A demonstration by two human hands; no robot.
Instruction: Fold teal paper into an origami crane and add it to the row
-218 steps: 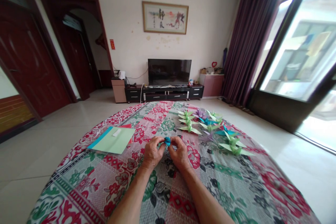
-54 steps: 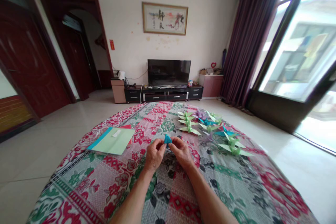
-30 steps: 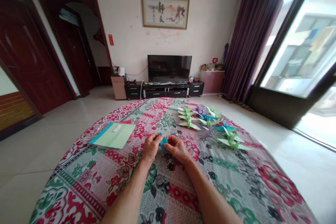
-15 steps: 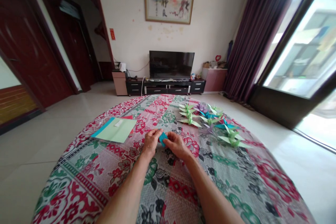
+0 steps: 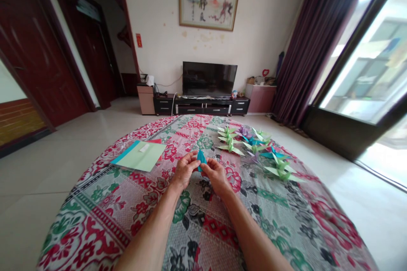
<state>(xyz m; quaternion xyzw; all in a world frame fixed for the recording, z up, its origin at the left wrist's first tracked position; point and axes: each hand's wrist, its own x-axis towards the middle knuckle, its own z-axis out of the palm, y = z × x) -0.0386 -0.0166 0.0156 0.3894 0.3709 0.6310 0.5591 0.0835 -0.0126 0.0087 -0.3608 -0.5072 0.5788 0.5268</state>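
Head view: left hand [image 5: 184,171] and right hand [image 5: 216,173] pinch the blue folded paper [image 5: 201,157], fingers closed, right of the paper stack [image 5: 144,161]!

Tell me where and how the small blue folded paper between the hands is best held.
Probably by its sides, just below the tip: pinch the blue folded paper lightly, coming from left and right. Its top narrows to an upward point, which might bend, while the wider sides below offer more to hold. The left hand and right hand hold it from those sides.
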